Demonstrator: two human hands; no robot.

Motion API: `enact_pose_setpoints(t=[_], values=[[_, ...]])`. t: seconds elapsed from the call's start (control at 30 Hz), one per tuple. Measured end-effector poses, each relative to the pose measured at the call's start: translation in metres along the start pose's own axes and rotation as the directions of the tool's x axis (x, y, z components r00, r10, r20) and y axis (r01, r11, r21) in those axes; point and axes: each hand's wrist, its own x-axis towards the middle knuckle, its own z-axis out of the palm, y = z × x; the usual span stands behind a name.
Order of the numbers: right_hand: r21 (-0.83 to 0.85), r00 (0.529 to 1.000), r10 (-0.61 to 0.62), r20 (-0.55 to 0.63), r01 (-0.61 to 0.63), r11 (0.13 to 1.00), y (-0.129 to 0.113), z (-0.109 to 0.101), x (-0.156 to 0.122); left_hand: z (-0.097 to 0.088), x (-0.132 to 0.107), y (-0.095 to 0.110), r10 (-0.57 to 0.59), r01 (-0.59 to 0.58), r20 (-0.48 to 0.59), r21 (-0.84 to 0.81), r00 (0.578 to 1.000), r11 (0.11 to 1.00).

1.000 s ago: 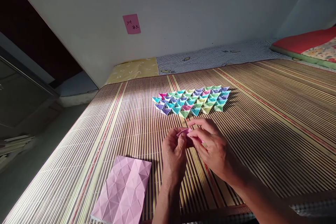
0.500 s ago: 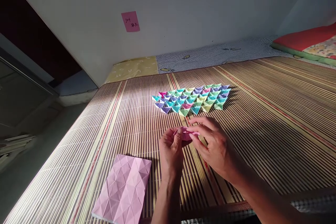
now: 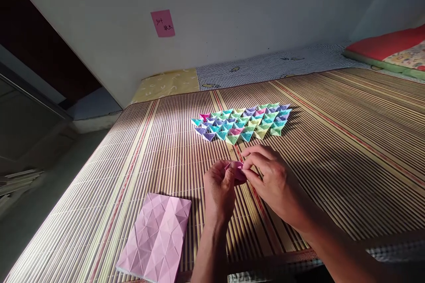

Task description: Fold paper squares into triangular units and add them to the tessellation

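A small folded pink paper piece point(image 3: 235, 167) is pinched between both hands just above the bamboo mat point(image 3: 332, 141). My left hand point(image 3: 219, 190) grips it from the left with curled fingers. My right hand point(image 3: 274, 181) pinches it from the right with thumb and forefinger. Beyond the hands lies a patch of several small folded paper boats point(image 3: 241, 122) in teal, green, purple, yellow and pink, set close together in rows. A stack of creased pink paper sheets point(image 3: 156, 239) lies on the mat to the left of my left forearm.
A pink sticky note point(image 3: 162, 23) with handwriting hangs on the white wall behind. Checked and yellow cloth point(image 3: 265, 67) runs along the wall. A red and floral cushion point(image 3: 392, 51) sits at the far right. The mat's left edge drops to the floor.
The pink piece has been folded smaller and both hands have closed in tighter around it. The view has tilted slightly, so everything sits a little higher in the frame.
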Motion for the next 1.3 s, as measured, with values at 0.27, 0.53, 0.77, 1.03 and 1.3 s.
enact_pose_setpoints(t=[0.27, 0.53, 0.77, 1.03, 1.3], values=[[-0.037, 0.994, -0.014, 0.111, 0.019, 0.999, 0.001, 0.002, -0.002, -0.001, 0.001, -0.005, -0.011, 0.008, 0.046, 0.052, 0.999, 0.999], [0.034, 0.994, -0.07, 0.088, 0.067, 0.997, -0.002, 0.0, 0.002, -0.005, 0.0, 0.003, -0.171, 0.188, 0.109, -0.173, 0.979, 0.967], [0.128, 0.987, -0.125, 0.096, 0.112, 0.985, -0.011, 0.005, 0.0, -0.002, 0.002, 0.003, -0.415, 0.514, 0.31, -0.609, 0.855, 0.604], [0.069, 0.988, -0.153, 0.001, 0.153, 0.986, -0.014, 0.014, 0.0, 0.009, -0.002, 0.002, -0.441, 0.487, 0.29, -0.752, 0.85, 0.445], [0.113, 0.989, -0.143, 0.025, 0.14, 0.984, -0.014, 0.015, -0.001, 0.008, -0.002, 0.001, -0.46, 0.473, 0.249, -0.744, 0.852, 0.473]])
